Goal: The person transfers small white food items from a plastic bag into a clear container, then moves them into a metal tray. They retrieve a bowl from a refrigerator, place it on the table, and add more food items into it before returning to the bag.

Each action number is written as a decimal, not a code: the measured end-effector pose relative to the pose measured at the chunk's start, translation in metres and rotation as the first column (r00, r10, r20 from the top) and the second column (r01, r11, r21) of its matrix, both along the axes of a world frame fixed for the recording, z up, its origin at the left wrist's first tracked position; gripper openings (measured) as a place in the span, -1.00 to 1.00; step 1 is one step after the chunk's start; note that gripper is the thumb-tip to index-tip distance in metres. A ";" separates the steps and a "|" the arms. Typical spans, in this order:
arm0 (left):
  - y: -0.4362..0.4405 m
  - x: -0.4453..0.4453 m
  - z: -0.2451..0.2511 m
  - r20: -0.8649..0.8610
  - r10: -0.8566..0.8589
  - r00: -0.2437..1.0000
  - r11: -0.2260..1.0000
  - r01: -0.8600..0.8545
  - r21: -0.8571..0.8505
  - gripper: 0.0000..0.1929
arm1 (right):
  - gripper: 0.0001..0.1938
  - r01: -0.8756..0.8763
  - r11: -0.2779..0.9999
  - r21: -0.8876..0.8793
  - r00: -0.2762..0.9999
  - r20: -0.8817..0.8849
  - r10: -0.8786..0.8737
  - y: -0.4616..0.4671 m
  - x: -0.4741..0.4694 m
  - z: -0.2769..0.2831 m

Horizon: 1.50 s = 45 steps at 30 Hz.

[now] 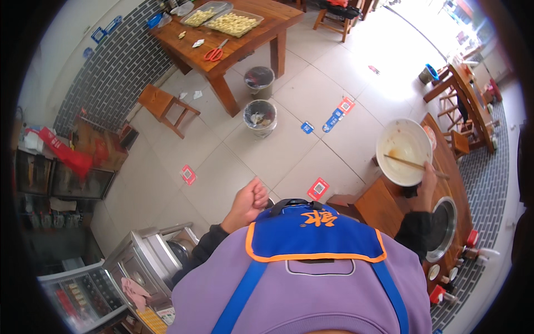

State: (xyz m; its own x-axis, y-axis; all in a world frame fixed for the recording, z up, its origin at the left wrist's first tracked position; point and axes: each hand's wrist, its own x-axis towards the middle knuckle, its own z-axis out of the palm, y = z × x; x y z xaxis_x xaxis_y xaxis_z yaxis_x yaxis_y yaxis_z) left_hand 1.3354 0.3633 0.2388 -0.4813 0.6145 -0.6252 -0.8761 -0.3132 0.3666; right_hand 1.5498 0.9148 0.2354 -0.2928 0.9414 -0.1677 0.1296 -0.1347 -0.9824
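My right hand (427, 183) grips the near right rim of a large white bowl (402, 137), out to my right beside a wooden table. Brown residue and food specks mark the inside of the bowl. A pair of wooden chopsticks (402, 161) lies across it, passing by my fingers and sticking out over the rim. In front of my body, my left hand (250, 199) is curled into a fist, with nothing visible in it. A blue apron (317, 236) with orange trim covers my chest.
Two lined bins (260, 130) stand near a wooden table (273, 18) holding trays of pale food pieces (233, 23) and red-handled scissors (214, 53). A stool (157, 102) sits left of them. On my right, a wooden table (457, 183) has a round metal inset (452, 225). Metal equipment (144, 259) stands lower left.
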 end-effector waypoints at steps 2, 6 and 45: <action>-0.045 -0.014 -0.005 -0.009 0.122 0.992 0.992 -0.122 0.000 -0.58 | -0.64 -0.069 0.978 0.195 0.995 0.085 0.053 -0.022 -0.082 0.007; -0.116 -0.023 -0.010 -0.012 0.310 0.951 0.950 -0.310 -0.048 -0.58 | -0.60 -0.212 0.938 0.274 0.971 0.169 0.170 -0.070 -0.224 0.016; -0.062 -0.149 0.008 -0.043 0.700 0.713 0.699 -0.696 -0.162 -0.55 | -0.35 -0.444 -0.133 0.886 0.663 0.425 0.617 -0.209 -0.647 -0.039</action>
State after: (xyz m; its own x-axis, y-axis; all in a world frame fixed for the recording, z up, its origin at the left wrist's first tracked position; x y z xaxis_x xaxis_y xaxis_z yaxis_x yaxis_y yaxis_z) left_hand 1.1859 0.3009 0.2467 -0.7189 0.0018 -0.6951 -0.4373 -0.7785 0.4503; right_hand 0.9031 0.7054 0.1964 -0.7131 -0.1753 0.6788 -0.4464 0.8601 -0.2468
